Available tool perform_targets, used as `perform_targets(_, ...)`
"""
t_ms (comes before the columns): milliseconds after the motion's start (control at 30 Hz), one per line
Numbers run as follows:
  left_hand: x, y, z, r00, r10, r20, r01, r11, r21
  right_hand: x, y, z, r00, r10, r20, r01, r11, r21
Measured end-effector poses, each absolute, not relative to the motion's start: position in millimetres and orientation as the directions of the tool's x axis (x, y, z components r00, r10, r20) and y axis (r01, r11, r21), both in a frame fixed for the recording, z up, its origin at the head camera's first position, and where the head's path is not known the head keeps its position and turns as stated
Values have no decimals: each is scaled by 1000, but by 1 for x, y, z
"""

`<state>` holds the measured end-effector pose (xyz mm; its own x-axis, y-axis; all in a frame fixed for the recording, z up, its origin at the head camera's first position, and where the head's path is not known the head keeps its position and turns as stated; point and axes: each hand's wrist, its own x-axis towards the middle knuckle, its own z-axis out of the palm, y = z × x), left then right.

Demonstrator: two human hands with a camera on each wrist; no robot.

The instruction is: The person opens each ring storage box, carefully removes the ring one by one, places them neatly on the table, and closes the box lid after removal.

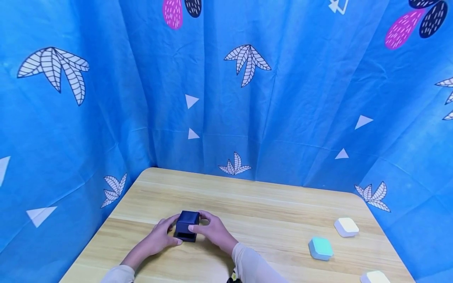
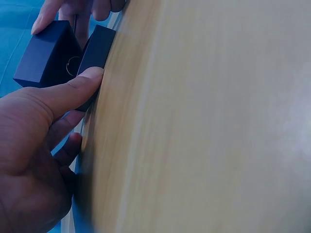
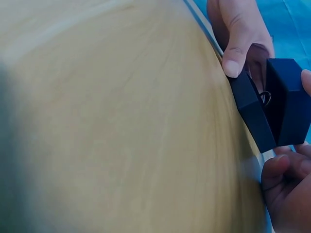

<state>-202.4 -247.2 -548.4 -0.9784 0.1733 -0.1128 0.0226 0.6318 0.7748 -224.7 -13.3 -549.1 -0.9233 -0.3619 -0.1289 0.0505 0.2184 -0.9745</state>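
A small dark blue ring box (image 1: 187, 221) is on the wooden table, left of the middle, its lid partly raised. Between base and lid a thin ring (image 3: 266, 98) shows upright in the right wrist view. My left hand (image 1: 160, 239) holds the base (image 2: 99, 46) from the left, with the thumb on its front edge. From the other side my right hand (image 1: 216, 233) grips the lid (image 3: 293, 104), thumb on the front face and fingers behind. Part of the right hand lies out of frame in the right wrist view.
On the table's right side sit a mint-green-topped block (image 1: 321, 248), a cream-topped block (image 1: 347, 227) behind it and another pale block (image 1: 375, 277) cut off by the lower frame edge. A blue patterned curtain (image 1: 226, 114) surrounds the back and sides of the table (image 1: 269, 220).
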Motion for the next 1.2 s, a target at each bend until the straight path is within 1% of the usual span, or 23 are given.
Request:
perform_targets(200, -202, -247, -549, -978, 178, -109, 28, 628, 777, -225, -12, -546, -914, -367, -171, 110, 181, -977)
perform_targets(400, -203, -248, -549, -977, 179, -111, 28, 631, 775, -225, -12, -544, -918, -361, -166, 112, 168, -979)
perform_targets(733, -204, -247, -549, -978, 176, -114, 29, 650, 759, -229, -13, -543, -905, -374, -205, 177, 106, -978)
perform_targets(1000, -203, -247, -548, -977, 176, -122, 24, 656, 754, -231, -14, -541, -908, -335, -251, 230, 102, -968)
perform_targets(1200, -203, -247, -547, -976, 196, -96, 56, 652, 756, -233, -14, -542, -900, -332, -283, 277, 66, -959)
